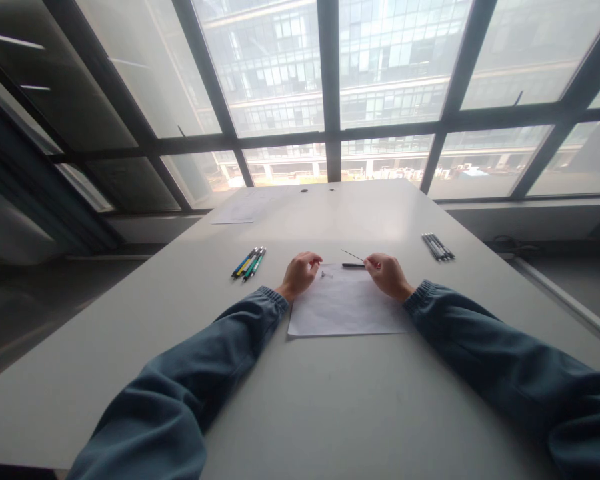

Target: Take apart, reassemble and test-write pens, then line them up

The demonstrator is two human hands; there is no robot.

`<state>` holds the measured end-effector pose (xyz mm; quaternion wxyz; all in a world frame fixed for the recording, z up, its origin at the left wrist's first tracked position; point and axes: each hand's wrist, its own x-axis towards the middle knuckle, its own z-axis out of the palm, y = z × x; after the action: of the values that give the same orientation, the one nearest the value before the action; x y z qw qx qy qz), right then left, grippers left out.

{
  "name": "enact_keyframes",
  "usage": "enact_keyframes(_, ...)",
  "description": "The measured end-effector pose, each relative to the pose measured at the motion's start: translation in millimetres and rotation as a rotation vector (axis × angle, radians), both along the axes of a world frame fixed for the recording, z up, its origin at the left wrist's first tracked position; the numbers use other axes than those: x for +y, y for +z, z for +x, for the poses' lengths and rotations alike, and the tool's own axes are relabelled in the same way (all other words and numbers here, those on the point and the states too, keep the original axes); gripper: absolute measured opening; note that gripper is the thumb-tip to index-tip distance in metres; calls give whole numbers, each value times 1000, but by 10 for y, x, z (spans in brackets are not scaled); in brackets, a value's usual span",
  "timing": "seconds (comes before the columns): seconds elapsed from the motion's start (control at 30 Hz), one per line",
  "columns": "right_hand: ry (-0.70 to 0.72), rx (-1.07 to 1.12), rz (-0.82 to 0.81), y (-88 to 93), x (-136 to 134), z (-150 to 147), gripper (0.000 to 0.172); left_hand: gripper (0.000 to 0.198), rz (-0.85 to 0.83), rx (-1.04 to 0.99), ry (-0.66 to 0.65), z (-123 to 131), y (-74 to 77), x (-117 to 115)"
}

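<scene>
My right hand (386, 275) pinches a thin dark rod that looks like a pen refill (353, 255), its free end pointing up and to the left. Just below the rod a black pen barrel (353, 265) lies at the top edge of a white sheet of paper (347, 310). Small pen parts (325, 274), too small to tell apart, rest on the sheet close to my left hand (300, 272). That hand's fingers are curled in, and anything inside them is hidden.
On the white table (325, 407), several coloured pens (249, 263) lie left of my hands and several grey-black pens (437, 247) to the right. Another sheet (237, 207) sits at the far left, with a dark round piece (304, 191) at the back. Windows (395, 67) rise behind.
</scene>
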<state>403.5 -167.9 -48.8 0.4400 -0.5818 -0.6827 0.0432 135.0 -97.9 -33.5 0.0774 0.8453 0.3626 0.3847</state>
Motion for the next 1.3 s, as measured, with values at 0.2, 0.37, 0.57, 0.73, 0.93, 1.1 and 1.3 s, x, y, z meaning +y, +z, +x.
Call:
enact_keyframes(0.2,3,9,0,-10,8,9,26,19,-19,-15,-12,3,5,-10)
enact_keyframes(0.37,9,16,-6,-3,6,5,26,18,-25,4,-56,4,2,-14)
enact_keyframes(0.57,5,23,-1,8,-4,-2,26,21,-43,67,-96,9,-7,-4)
enact_keyframes(0.73,6,25,-3,21,-8,-7,26,13,-16,141,-137,2,-40,12)
enact_keyframes(0.93,13,28,-6,11,-2,-4,26,8,-27,206,-166,-10,-73,38)
enact_keyframes(1.1,25,37,-2,12,-5,-6,26,8,-31,161,-195,-17,-102,61)
enact_keyframes(1.3,102,21,26,23,-9,-13,24,8,34,150,-204,-3,-38,28)
